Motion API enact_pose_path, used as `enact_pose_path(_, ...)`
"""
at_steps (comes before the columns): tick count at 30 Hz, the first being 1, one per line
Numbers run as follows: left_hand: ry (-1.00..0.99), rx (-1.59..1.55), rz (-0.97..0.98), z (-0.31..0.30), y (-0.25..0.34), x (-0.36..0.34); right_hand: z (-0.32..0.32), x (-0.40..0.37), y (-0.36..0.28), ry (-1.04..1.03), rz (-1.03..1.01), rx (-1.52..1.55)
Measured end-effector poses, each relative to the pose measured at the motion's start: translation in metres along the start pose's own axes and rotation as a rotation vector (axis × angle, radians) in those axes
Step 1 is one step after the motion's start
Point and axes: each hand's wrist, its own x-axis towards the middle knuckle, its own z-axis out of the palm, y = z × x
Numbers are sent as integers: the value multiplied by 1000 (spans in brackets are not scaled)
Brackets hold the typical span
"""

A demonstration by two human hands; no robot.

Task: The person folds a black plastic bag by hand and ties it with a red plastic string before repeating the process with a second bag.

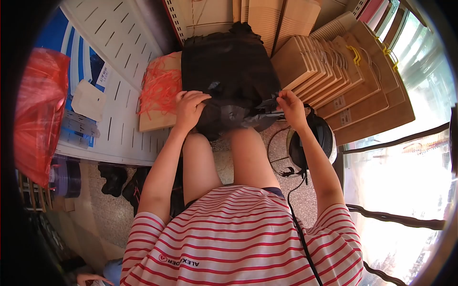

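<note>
Bag (224, 66): black, thin and creased, directly in front of me, just beyond my knees (248, 148); its far edge is ragged, and its near end is crumpled and shiny between my hands.
Left hand (190, 108): on the bag's near left side, fingers bent together and reaching in over the black plastic; whether they pinch it I cannot tell, as the tips are partly hidden.
Right hand (292, 110): at the bag's near right corner, thumb and forefinger pinching a bit of its edge, the other fingers curled in.
Box (155, 125): pale brown, left of the bag and partly behind my left hand, with red strands (160, 88) tangled over its top.
Boards (367, 90): wooden, leaning in a row on the right, some with yellow handles (354, 55).
Shelf (114, 95): white and slotted, along my left.
Red bag (40, 114): at the far left, beside a white card (89, 100).
Round thing: black and white, with a strap, just beside my right forearm; what it is I cannot tell.
Shirt (238, 233): mine, white with red stripes.
Floor (300, 195): speckled, showing beside my legs.
Other person: a hand (90, 278) shows at the lower left.
</note>
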Motion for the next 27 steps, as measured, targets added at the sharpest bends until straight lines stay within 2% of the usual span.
enact_pose_path(5,59,7,27,0,3,0,11,11,-23,11,-97,88)
enact_pose_path(7,8,-10,-8,0,2,-1,18,18,-35,59,-265,-109)
enact_pose_path(8,9,-8,-9,0,1,-1,21,22,-42,57,-266,-109)
enact_pose_path(10,8,-7,7,0,1,-1,26,26,-51,86,-337,-503)
enact_pose_path(14,7,-10,-12,1,-1,0,26,32,-39,110,-399,-480)
enact_pose_path(17,-9,-31,-60,-1,-3,0,11,20,-38,29,-444,-336)
enact_pose_path(20,16,-60,-52,2,-7,3,-5,-1,-40,8,-683,-565)
enact_pose_path(23,-26,-90,-83,1,-9,5,-5,-7,-41,-44,-726,-713)
enact_pose_path(27,-53,-92,-81,-7,-3,8,3,7,-42,-20,-749,-687)
